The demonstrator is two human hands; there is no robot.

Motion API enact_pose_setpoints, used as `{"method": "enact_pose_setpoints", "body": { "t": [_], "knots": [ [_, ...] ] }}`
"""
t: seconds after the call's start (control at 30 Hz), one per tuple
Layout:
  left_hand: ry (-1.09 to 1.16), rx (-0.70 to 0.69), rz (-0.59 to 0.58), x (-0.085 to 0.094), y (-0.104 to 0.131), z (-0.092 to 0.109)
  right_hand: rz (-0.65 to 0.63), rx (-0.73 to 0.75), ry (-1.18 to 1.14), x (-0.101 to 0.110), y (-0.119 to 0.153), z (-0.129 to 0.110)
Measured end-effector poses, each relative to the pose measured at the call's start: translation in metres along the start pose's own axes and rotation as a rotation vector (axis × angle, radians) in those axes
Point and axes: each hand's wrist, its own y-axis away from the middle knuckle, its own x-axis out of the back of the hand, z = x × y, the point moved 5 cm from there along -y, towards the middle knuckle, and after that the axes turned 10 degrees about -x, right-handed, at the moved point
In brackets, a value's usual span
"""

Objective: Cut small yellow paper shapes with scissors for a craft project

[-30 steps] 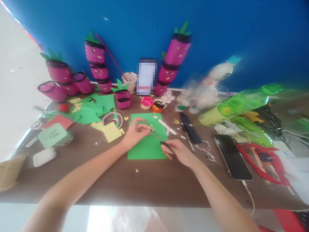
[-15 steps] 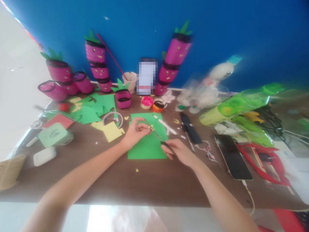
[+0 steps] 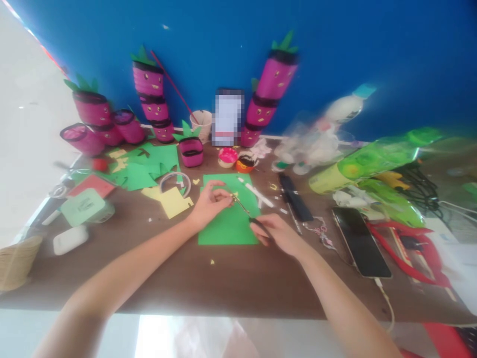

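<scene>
My right hand [image 3: 276,231] is closed around the black handles of a pair of scissors [image 3: 243,205], whose metal blades reach up and left to the fingertips of my left hand [image 3: 216,201]. The left thumb and forefinger pinch a small piece of yellow paper [image 3: 235,195] at the blade tips; the fingers hide part of it. Both hands hover over a green sheet of paper [image 3: 223,231] lying on the brown table. A white pen [image 3: 253,190] rests across the sheet's upper right edge. A yellow scrap [image 3: 212,262] lies on the table in front of the sheet.
Yellow paper [image 3: 175,203] and cut green sheets [image 3: 139,174] lie at left. Purple containers with green leaves stand along the blue wall, with a phone [image 3: 228,119] among them. Paint cups [image 3: 227,157] sit behind the sheet. A black phone [image 3: 360,241] and green bottle [image 3: 354,169] are at right.
Both hands keep almost the same place and grip. The view has shifted very slightly, and the scissor blades and yellow paper have moved only a little, if at all.
</scene>
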Motion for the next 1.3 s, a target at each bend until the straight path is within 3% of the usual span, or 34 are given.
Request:
{"method": "enact_pose_setpoints", "body": {
  "t": [1.3],
  "knots": [
    [0.001,0.007,0.004,-0.0012,-0.0004,0.0006,0.014,-0.014,0.023,0.0026,-0.0007,0.0021]
  ]
}}
